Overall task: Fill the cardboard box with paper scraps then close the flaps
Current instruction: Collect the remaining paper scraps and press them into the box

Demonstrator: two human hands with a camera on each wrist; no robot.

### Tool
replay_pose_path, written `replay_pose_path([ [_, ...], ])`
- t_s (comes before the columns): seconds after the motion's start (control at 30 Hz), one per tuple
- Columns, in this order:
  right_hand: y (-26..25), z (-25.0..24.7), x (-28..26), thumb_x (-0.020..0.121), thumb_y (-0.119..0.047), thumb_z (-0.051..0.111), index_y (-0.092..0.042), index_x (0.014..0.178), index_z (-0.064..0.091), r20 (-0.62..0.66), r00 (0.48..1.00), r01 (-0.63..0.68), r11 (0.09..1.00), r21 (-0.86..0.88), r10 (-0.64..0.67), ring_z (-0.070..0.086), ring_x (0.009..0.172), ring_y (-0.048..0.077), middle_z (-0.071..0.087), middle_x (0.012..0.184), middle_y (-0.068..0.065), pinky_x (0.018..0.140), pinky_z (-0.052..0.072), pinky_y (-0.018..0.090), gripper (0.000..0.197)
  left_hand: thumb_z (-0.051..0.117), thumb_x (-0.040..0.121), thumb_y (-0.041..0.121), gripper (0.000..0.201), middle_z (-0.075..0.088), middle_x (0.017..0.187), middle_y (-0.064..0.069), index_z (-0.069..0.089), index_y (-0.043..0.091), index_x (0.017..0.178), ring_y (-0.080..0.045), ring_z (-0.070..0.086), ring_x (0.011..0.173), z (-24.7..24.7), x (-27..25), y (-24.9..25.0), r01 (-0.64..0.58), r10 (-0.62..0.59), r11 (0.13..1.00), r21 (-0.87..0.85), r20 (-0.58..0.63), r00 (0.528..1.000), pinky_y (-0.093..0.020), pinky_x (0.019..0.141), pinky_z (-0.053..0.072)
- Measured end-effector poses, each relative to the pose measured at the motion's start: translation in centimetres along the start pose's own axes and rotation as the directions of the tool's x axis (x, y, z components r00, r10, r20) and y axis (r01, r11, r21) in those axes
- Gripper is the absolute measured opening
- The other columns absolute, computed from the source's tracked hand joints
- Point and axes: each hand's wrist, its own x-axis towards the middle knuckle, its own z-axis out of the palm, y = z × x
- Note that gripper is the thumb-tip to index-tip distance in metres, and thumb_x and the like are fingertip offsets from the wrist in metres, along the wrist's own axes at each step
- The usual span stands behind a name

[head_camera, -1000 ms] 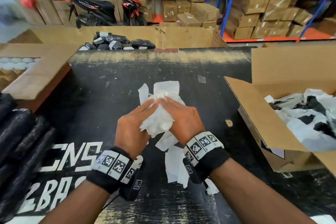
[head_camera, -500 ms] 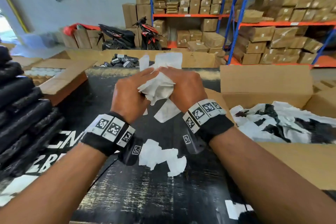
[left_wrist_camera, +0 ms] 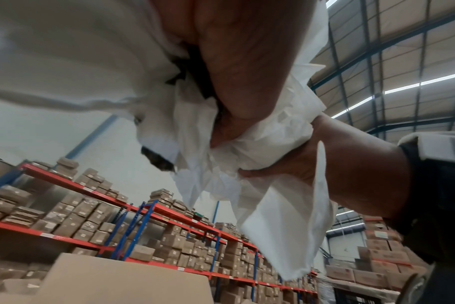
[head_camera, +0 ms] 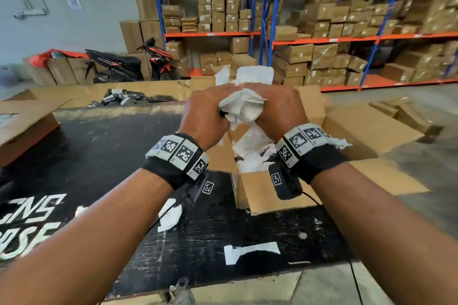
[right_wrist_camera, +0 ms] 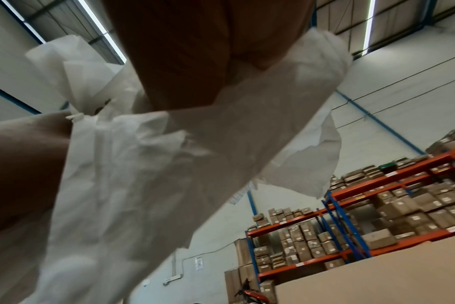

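Both hands hold one crumpled bundle of white paper scraps [head_camera: 241,106] in the air, my left hand [head_camera: 207,112] on its left side and my right hand [head_camera: 277,109] on its right, fingers curled round it. The bundle hangs above the open cardboard box [head_camera: 262,193], whose flaps stand spread. White and black paper [head_camera: 252,156] lies inside the box. From the left wrist, the paper scraps [left_wrist_camera: 247,148] are squeezed between both palms. From the right wrist, the paper scraps [right_wrist_camera: 169,160] trail down in loose sheets.
The box sits at the right end of a black lettered table [head_camera: 111,156]. A loose white scrap [head_camera: 171,215] lies on the table under my left forearm. Another open box [head_camera: 22,121] is at the far left. Shelves of cartons [head_camera: 322,44] and a parked motorbike [head_camera: 138,62] stand behind.
Both hands have lifted the paper bundle off the table and carried it to the right, over the open box. Some scraps dropped from the bundle and stayed on the table.
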Motion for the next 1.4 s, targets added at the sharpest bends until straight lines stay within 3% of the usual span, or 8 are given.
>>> replay_pose_path([
  [0.1,4.3,-1.5,-0.2,0.068,-0.011,0.071,-0.019,0.075,0.070,0.066,0.997,-0.030,0.993,-0.116,0.038,0.068,0.060,0.032,0.069,0.064,0.006,0.058,0.042,0.027,0.011,0.059,0.071,0.007,0.046,0.078,0.098,0.002,0.077,0.023,0.110,-0.007,0.066,0.086,3.6,2.4,1.7,-0.056,0.057,0.998,-0.009,0.065,0.996,-0.001,0.071,0.035],
  [0.2,8.5,-2.6,0.4,0.077,-0.020,0.070,-0.025,0.093,0.073,0.240,0.965,-0.038,0.964,-0.265,0.104,0.069,0.077,0.033,0.075,0.082,0.004,0.064,0.035,0.027,0.017,0.061,0.073,0.011,0.035,0.077,0.094,-0.006,0.076,0.019,0.103,-0.026,0.069,0.083,7.4,4.7,2.1,-0.107,0.099,0.994,0.034,0.169,0.981,-0.024,0.066,0.042],
  [0.47,18.5,1.0,1.7,0.081,-0.009,0.064,-0.023,0.120,0.063,0.616,0.726,-0.078,0.926,-0.370,0.307,0.063,0.103,0.034,0.070,0.108,0.011,0.074,0.044,0.030,0.041,0.075,0.084,0.030,0.037,0.066,0.102,-0.012,0.066,0.016,0.116,-0.037,0.063,0.097,17.8,8.7,-2.4,-0.067,0.008,0.992,0.104,0.489,0.872,-0.039,0.072,0.045],
  [0.77,26.0,5.2,0.4,0.069,-0.038,0.091,-0.014,0.148,0.041,0.923,0.273,-0.074,0.962,-0.262,0.273,0.043,0.137,0.030,0.047,0.146,0.008,0.104,0.033,0.031,0.096,0.078,0.054,0.083,0.130,0.012,0.164,0.001,0.005,0.048,0.156,-0.034,0.017,0.152,24.0,9.1,-7.0,0.044,-0.237,0.969,0.242,0.870,0.432,-0.056,0.120,0.024],
  [0.93,29.7,6.1,1.8,0.056,-0.085,0.070,-0.041,0.155,0.021,0.904,0.285,-0.191,0.943,-0.272,0.319,0.020,0.151,0.022,0.016,0.165,-0.005,0.121,0.019,0.048,0.118,0.063,0.041,0.100,0.141,-0.014,0.168,0.009,-0.009,0.054,0.153,-0.029,0.001,0.156,24.3,11.8,-7.4,0.104,-0.325,0.945,0.309,0.871,0.369,-0.059,0.122,0.018],
  [1.13,31.0,9.0,2.3,0.054,-0.067,0.087,-0.041,0.157,0.004,0.960,0.160,-0.057,0.973,-0.223,0.229,0.014,0.152,0.022,0.006,0.166,-0.006,0.120,0.018,0.047,0.135,0.080,0.036,0.087,0.142,0.013,0.164,0.009,0.005,0.054,0.152,-0.021,0.016,0.152,27.7,11.4,-7.3,0.083,-0.280,0.960,0.268,0.895,0.347,-0.051,0.122,0.022],
  [1.27,33.2,14.4,-2.0,0.057,-0.062,0.088,-0.042,0.152,-0.022,0.974,-0.031,0.220,0.952,-0.215,0.227,0.005,0.152,0.037,-0.012,0.166,0.000,0.119,0.018,0.058,0.147,0.086,0.052,0.073,0.157,-0.017,0.168,-0.007,-0.023,0.031,0.157,-0.039,-0.004,0.155,33.6,6.5,-8.8,-0.012,-0.502,0.862,0.506,0.857,0.114,-0.060,0.122,0.012],
  [1.4,36.0,19.3,-9.7,0.079,-0.047,0.078,-0.045,0.147,-0.030,0.954,-0.068,0.182,0.944,-0.275,0.291,0.000,0.151,0.043,-0.014,0.166,0.009,0.118,0.013,0.059,0.128,0.087,0.071,0.051,0.141,-0.019,0.167,-0.015,-0.018,0.015,0.158,-0.041,-0.012,0.154,35.8,1.9,-9.6,-0.060,-0.600,0.792,0.607,0.793,0.109,-0.062,0.121,0.004],
])
